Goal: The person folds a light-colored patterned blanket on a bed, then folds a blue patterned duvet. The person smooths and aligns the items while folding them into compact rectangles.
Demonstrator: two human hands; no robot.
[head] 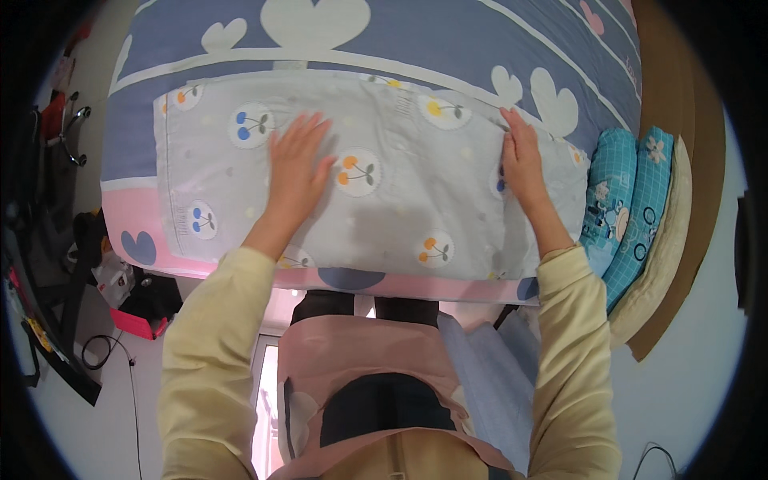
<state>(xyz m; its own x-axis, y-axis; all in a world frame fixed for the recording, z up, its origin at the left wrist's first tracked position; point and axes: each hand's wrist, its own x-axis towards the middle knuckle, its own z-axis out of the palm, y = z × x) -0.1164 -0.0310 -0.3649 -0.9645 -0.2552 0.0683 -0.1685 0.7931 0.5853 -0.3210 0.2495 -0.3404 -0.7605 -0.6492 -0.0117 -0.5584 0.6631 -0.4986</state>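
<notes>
A light grey cloth with printed cherries (384, 210), like a pillowcase or folded sheet, lies spread flat along the near edge of the bed. My left hand (300, 162) rests palm down on its left half, fingers apart and pointing away from me. Over its right part is my right hand (521, 157), turned on edge with the fingers close together; whether it pinches any fabric I cannot tell. Soft wrinkles run through the cloth between both hands. Beneath it shows the blue-grey and pink bedding (420, 27) with white hearts.
At the right, two teal patterned rolled or folded textiles (609, 186) and a cream cushion-like piece (657, 258) lean by the brown headboard (684, 108). On the left floor are an open black and pink box (144, 306), a cable (133, 384) and a dark-framed stand (54, 336).
</notes>
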